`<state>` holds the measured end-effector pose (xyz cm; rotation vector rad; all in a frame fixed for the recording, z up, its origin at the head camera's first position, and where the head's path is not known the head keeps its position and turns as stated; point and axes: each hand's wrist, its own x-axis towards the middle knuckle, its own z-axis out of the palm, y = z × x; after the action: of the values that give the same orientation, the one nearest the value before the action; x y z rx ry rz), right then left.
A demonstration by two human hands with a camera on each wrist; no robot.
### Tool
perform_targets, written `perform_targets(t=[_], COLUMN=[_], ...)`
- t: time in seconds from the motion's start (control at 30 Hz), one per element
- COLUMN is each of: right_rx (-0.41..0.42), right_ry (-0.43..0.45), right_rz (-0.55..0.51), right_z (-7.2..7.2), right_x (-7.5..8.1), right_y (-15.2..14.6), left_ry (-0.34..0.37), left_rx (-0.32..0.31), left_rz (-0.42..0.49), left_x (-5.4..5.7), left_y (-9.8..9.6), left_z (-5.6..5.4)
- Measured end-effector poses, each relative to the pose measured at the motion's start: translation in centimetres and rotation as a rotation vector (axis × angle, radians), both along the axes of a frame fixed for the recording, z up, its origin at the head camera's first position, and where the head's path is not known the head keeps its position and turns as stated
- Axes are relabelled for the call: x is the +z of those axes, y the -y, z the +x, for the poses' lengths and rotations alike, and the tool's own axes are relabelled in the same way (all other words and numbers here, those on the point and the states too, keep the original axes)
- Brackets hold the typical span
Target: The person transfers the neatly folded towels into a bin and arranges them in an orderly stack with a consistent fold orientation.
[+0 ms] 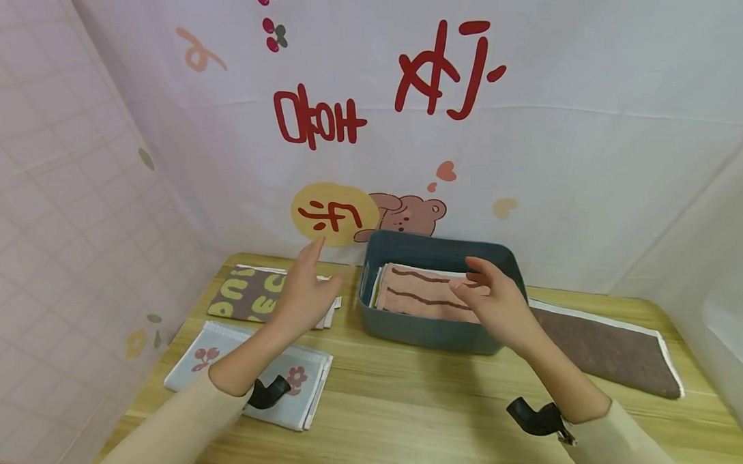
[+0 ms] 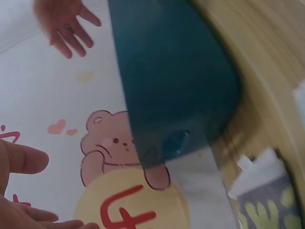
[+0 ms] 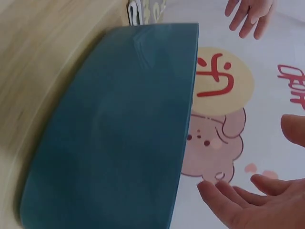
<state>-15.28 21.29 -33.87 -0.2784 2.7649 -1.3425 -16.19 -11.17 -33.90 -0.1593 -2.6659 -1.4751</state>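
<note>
- We see a blue-green bin [image 1: 429, 335] standing upright by the far edge of the table [image 1: 402, 410], around the middle of that side.
- Inside it we find a folded pink cloth [image 1: 427, 295] with brown wavy lines lying uppermost; white and yellow-green edges of other fabric show at its left side, though we cannot count the layers.
- We see the left hand [image 1: 304, 294] released and holding nothing, its fingers extended and its thumb spread wide; it hovers between the bin and the lettered cloth [image 1: 246, 292].
- We see the right hand [image 1: 498, 305] released too, fingers loosely bent and parted from the thumb, gripping nothing; it hangs over the right part of the bin, apart from its rim in the right wrist view.
- That lettered cloth, brown with yellow-green characters, lies folded at the table's far left corner.
- Nearer to us, along the left edge, lies a folded light blue cloth [image 1: 307, 380] with a cherry and flower print, partly hidden by the left arm.
- Toward the far right corner we see a folded brown cloth [image 1: 607, 346] edged in white, its left end just beside the bin.
</note>
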Motion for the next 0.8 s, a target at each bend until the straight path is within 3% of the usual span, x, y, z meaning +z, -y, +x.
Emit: perform_targets(t=[0.17, 0.43, 0.8], right_rx=[-0.003, 0.071, 0.139], right_ry=[-0.034, -0.116, -0.255], right_rz=[-0.018, -0.081, -0.030], right_z=[0.4, 1.0, 2.3], right_x=[-0.7, -1.9, -4.2], right_y=[1.1, 3.5, 7.1], left_ry=[-0.002, -0.026, -0.097], left_rx=[0.019, 0.030, 0.087], left_rz=[-0.066, -0.118, -0.214], left_x=[-0.7, -1.5, -3.3], left_y=[1.7, 4.7, 8.6], left_z=[0.4, 1.7, 2.8])
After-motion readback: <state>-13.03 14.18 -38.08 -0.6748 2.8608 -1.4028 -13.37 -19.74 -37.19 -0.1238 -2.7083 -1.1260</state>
